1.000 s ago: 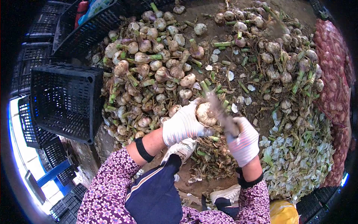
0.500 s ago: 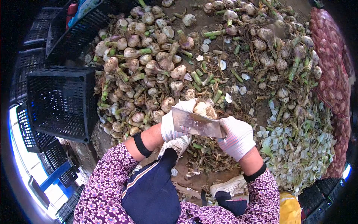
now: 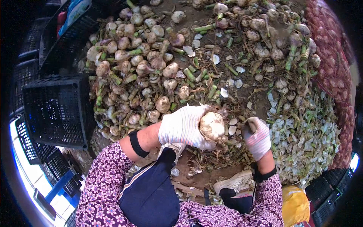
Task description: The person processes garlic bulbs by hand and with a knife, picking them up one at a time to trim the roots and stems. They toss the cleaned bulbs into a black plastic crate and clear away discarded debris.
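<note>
My left hand (image 3: 186, 126), in a striped white glove, is closed round a large pale garlic bulb (image 3: 212, 125), whose cut face is turned up. To the right of it, my gloved right hand (image 3: 257, 138) is curled with its fingers closed round the handle of a knife (image 3: 251, 126); the blade is hardly visible. Two white peel flakes (image 3: 232, 130) show between the hands. Garlic bulbs with stems (image 3: 143, 68) lie heaped beyond my left hand.
An empty black crate (image 3: 56, 113) stands at the left. More garlic (image 3: 277, 54) lies at the upper right, beside a red net sack (image 3: 329, 68). Pale peelings (image 3: 302, 140) cover the ground at the right. A yellow bag (image 3: 295, 206) is at the lower right.
My right hand has moved right and away from the bulb, and the broad blade no longer covers it. My left hand has turned, showing the bulb's pale face. The view has shifted slightly.
</note>
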{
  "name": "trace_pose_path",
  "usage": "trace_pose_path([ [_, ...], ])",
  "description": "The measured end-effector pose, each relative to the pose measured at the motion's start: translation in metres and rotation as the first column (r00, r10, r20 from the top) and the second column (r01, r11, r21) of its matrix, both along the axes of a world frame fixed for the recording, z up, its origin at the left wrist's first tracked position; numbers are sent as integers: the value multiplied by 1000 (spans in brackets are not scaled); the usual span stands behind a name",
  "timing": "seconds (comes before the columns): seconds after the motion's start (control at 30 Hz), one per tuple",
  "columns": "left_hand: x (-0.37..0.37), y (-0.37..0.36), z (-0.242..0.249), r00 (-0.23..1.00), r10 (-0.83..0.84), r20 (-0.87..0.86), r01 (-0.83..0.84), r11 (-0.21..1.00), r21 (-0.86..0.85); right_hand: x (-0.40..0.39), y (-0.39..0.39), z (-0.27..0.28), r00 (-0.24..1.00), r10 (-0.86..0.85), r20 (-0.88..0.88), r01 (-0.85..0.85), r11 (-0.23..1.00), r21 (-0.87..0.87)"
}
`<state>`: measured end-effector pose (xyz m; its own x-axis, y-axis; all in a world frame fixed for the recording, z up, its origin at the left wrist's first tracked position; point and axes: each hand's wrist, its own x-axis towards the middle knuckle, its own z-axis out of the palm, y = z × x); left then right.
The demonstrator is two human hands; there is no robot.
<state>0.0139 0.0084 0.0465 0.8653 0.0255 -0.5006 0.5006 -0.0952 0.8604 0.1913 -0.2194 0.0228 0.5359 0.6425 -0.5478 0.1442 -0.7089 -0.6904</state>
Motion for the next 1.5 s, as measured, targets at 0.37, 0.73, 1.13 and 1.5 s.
trace_pose_path([
  [0.37, -22, -26, 14, 979, -52, 195, 96, 970, -222, -15, -13, -40, 865, 404, 299, -365, 914, -177],
  [0.73, -2, -36, -19, 743, -635, 213, 437, 701, 563, -11, 9, 15, 925, 373, 67, -379, 918, 120],
  [1.13, -69, 121, 56, 952, 263, -158, 145, 67, 987, 64, 23, -37, 830, 225, 510, -166, 973, -158],
  [1.5, -25, 43, -19, 922, 309, 235, -388, 741, 548, 179, 108, -44, 428, -108, 898, 110, 992, 66],
])
